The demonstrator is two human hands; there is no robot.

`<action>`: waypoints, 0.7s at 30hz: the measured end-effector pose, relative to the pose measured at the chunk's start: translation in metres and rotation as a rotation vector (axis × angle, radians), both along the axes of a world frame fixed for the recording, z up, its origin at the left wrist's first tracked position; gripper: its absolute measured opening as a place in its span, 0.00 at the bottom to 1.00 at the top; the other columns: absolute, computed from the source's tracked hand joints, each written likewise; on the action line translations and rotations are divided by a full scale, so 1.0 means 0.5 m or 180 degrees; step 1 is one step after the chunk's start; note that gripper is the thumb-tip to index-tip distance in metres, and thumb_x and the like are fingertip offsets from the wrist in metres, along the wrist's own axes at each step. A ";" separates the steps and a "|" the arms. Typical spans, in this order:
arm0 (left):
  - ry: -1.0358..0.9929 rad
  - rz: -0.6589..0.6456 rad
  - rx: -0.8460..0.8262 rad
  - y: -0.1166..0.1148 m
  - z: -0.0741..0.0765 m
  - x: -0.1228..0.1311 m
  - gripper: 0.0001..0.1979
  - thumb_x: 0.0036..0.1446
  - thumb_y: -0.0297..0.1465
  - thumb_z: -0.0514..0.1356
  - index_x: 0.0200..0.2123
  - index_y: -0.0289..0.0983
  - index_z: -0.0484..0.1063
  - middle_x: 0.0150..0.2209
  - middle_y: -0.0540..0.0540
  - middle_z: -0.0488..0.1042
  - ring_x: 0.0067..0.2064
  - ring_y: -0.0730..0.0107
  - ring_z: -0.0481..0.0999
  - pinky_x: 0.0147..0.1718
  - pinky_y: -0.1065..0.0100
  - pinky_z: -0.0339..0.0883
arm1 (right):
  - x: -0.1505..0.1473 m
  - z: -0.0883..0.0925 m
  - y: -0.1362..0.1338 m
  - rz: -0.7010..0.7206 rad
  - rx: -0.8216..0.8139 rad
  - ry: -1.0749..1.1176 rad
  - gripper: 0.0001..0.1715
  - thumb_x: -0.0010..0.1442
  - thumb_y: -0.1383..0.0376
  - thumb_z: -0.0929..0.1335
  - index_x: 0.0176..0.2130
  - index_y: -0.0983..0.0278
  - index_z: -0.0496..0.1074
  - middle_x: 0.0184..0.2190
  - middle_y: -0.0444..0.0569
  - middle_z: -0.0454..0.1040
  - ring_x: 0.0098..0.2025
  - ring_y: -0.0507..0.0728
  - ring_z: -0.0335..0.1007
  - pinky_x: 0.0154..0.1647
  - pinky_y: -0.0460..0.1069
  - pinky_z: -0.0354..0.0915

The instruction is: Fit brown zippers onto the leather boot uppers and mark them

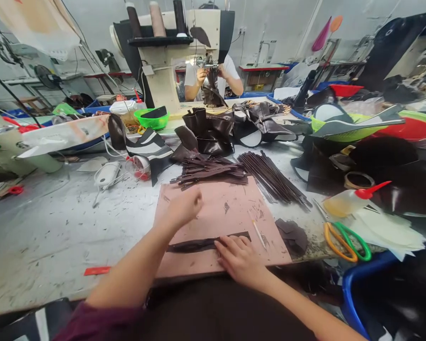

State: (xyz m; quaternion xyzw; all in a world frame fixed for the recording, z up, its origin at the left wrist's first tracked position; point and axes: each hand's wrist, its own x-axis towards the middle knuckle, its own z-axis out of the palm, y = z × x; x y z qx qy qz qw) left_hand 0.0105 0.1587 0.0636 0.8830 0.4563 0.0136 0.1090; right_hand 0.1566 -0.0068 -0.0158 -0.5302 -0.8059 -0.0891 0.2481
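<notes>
My left hand is raised over the pink board, its fingers curled into a fist. Whatever may be inside it is hidden. Palm down, my right hand lies with outstretched fingers on the right part of a dark brown leather-like strip, pressing it to the board near the front edge. A thin white pen-like stick rests right of that hand. Beyond the fist, a loose pile of narrow dark strips overlaps the board's far edge. A second, neater bundle of strips lies to its right.
Dark cut pieces, scissors and a red-tipped glue bottle sit to the right. A blue bin stands at the front right. Dark leather parts lie at the back, before a sewing machine where another person works.
</notes>
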 end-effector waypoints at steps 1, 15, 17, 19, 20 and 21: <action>0.0083 -0.0113 -0.0178 -0.035 -0.003 -0.018 0.05 0.53 0.34 0.54 0.32 0.39 0.67 0.28 0.49 0.72 0.30 0.67 0.71 0.28 0.70 0.60 | -0.002 0.001 -0.001 -0.0041 0.0004 0.0030 0.16 0.57 0.64 0.62 0.45 0.66 0.69 0.41 0.54 0.72 0.41 0.58 0.63 0.42 0.52 0.54; 0.0080 0.0213 -0.0407 -0.166 -0.083 -0.042 0.09 0.58 0.31 0.49 0.31 0.36 0.67 0.29 0.43 0.73 0.33 0.63 0.73 0.31 0.68 0.61 | -0.018 0.000 0.008 0.0001 -0.0259 0.0030 0.13 0.58 0.66 0.62 0.42 0.67 0.70 0.34 0.51 0.72 0.35 0.57 0.61 0.39 0.50 0.56; 0.0011 0.0366 -0.0471 -0.165 -0.078 -0.061 0.09 0.57 0.31 0.49 0.28 0.37 0.67 0.28 0.44 0.73 0.31 0.64 0.72 0.29 0.69 0.59 | -0.019 0.002 0.008 -0.0071 -0.0279 -0.0045 0.16 0.57 0.64 0.63 0.45 0.65 0.69 0.32 0.50 0.71 0.34 0.57 0.60 0.37 0.51 0.56; -0.0073 0.0512 -0.0578 -0.164 -0.073 -0.089 0.11 0.56 0.33 0.50 0.25 0.38 0.67 0.25 0.47 0.73 0.29 0.66 0.71 0.27 0.70 0.58 | -0.020 0.004 0.006 -0.0131 -0.0252 -0.0117 0.17 0.57 0.61 0.63 0.46 0.63 0.69 0.32 0.50 0.70 0.33 0.57 0.60 0.36 0.51 0.55; -0.0114 0.0601 -0.0629 -0.163 -0.072 -0.104 0.12 0.55 0.35 0.50 0.23 0.38 0.66 0.24 0.48 0.72 0.29 0.67 0.71 0.26 0.71 0.57 | -0.020 0.003 0.005 -0.0140 -0.0234 -0.0134 0.17 0.57 0.61 0.63 0.46 0.63 0.70 0.31 0.51 0.70 0.33 0.57 0.59 0.36 0.51 0.55; -0.0154 0.0701 -0.0672 -0.161 -0.071 -0.119 0.12 0.55 0.35 0.50 0.22 0.38 0.66 0.23 0.49 0.71 0.28 0.67 0.70 0.25 0.71 0.56 | -0.019 0.003 0.004 -0.0129 -0.0216 -0.0139 0.18 0.58 0.60 0.63 0.46 0.63 0.70 0.31 0.51 0.69 0.33 0.57 0.59 0.36 0.51 0.55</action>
